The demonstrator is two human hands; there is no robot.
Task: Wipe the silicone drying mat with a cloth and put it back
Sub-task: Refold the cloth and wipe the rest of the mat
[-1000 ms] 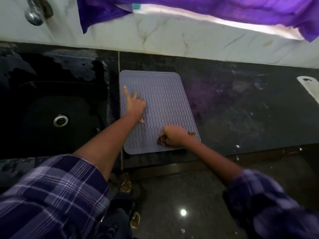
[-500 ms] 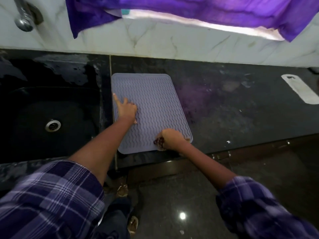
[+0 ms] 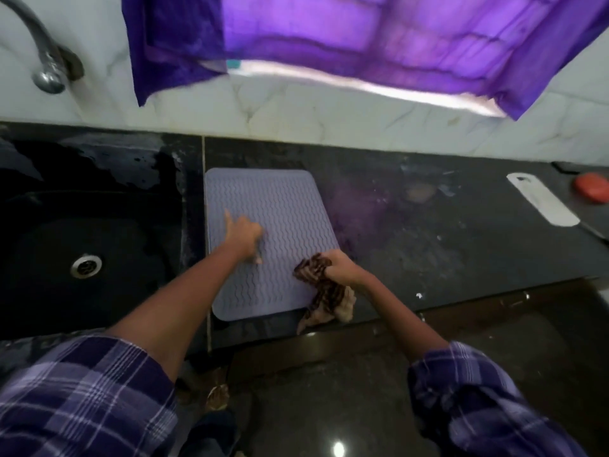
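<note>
Lavender-grey silicone drying mat [image 3: 280, 222], rectangular with wavy ribs and rounded corners, is lying flat on the dark speckled stone countertop [image 3: 445, 232] at centre frame, just right of the black sink [image 3: 82, 232], its long axis running from the near counter edge up toward the white marble backsplash [image 3: 296, 117]. Left hand [image 3: 245, 235] is resting on the mat's left-centre, index finger stretched out toward the upper left, other fingers curled under, gripping nothing, seemingly pinning the mat down. Right hand [image 3: 341, 267] is sitting at the mat's lower right edge, fist closed around a bunched brown patterned cloth [image 3: 324, 291]; the cloth's loose end is trailing down over the mat's near right corner and the counter's front edge. Most unwiped ribbed surface is lying up and left from the right hand, so the coming stroke likely travels along the long axis away from the body; right hand is the nearer one to the cloth work, left is only steadying. Mat's near right corner is hidden under cloth and wrist. Whether the cloth is pressing on the mat or lifted off is hard to make out. Right fingers are buried in fabric. Motion blur is softening both plaid sleeves.
</note>
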